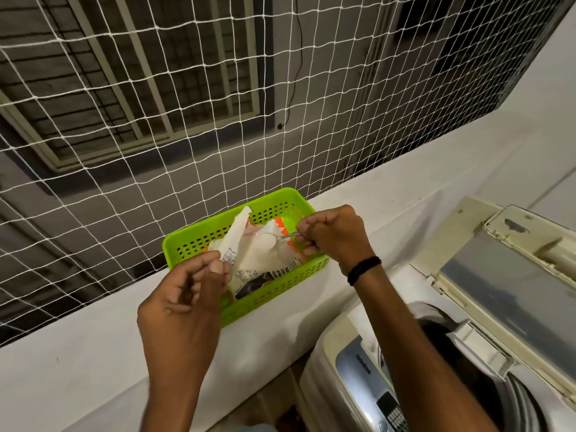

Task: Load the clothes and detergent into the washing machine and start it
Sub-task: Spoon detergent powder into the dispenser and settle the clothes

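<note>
Detergent packet (pixel 249 254) slumped in green basket (pixel 199 241) on the ledge, left of washing machine (pixel 358 363). Soft, crinkly, likely light; best pinched at the torn rim. Left hand (pixel 184 304) fingers pinching that rim open. Right hand (pixel 333 235) clenched on spoon (pixel 280 236), apparently heaped with powder.

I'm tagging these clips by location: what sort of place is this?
Probably a home balcony or utility ledge used for laundry: a top-loading washing machine with its lid up, safety netting facing another building, and a green basket holding a detergent packet.
</note>
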`<state>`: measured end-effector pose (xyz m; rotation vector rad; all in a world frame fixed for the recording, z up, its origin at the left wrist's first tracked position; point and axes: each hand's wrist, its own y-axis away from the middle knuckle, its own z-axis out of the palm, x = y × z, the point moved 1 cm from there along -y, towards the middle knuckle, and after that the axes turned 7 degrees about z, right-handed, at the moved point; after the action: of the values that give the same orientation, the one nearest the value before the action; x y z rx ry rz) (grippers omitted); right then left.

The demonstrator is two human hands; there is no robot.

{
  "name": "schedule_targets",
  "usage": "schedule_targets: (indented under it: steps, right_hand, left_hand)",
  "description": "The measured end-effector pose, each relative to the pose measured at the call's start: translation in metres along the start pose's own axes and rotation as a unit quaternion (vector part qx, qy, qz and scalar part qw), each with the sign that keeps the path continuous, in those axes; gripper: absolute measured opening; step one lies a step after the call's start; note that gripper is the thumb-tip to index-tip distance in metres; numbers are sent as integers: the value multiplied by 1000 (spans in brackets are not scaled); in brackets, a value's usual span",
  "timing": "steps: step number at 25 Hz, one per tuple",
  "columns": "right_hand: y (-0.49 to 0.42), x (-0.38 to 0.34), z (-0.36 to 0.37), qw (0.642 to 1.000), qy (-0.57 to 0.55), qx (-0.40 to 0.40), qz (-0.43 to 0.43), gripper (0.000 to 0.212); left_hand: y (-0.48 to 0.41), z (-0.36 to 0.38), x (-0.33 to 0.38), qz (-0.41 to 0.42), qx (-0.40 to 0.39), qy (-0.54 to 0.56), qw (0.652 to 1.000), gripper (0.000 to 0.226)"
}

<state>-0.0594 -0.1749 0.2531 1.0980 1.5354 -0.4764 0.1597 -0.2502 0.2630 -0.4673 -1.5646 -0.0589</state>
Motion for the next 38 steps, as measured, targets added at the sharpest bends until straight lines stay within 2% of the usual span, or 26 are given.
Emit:
schedule_targets:
  steps: [3,10,14,17,21,27,29,33,38]
  right_hand:
    - [0,1,-2,1000,-21,-5,13,11]
    - [2,1,-18,982,-157,-82,70,15]
    - [10,6,-40,980,-171,-79,64,14]
    - [21,20,-70,979,-189,-44,60,15]
    - [44,49,-127,973,-216,35,76,15]
    - [84,125,-213,943,-250,179,127,11]
    - [93,161,-239,919,-278,235,152,11]
    - [99,242,-285,863,-333,324,197,16]
    - [85,343,-317,791,-382,400,261,22]
  left_hand:
    - [3,-2,0,-4,7,-2,1000,12]
    - [10,3,-1,-2,11,-3,1000,10]
    - [15,18,-2,8,-12,6,1000,12]
    - [26,40,-7,8,-62,23,998,13]
    - [47,79,-21,36,-170,17,985,12]
    - [84,164,-57,-25,-323,13,946,10]
    - [104,202,-71,-65,-380,15,922,9]
    - [161,297,-124,-258,-456,6,852,15]
    - [238,385,-202,-449,-459,-89,761,21]
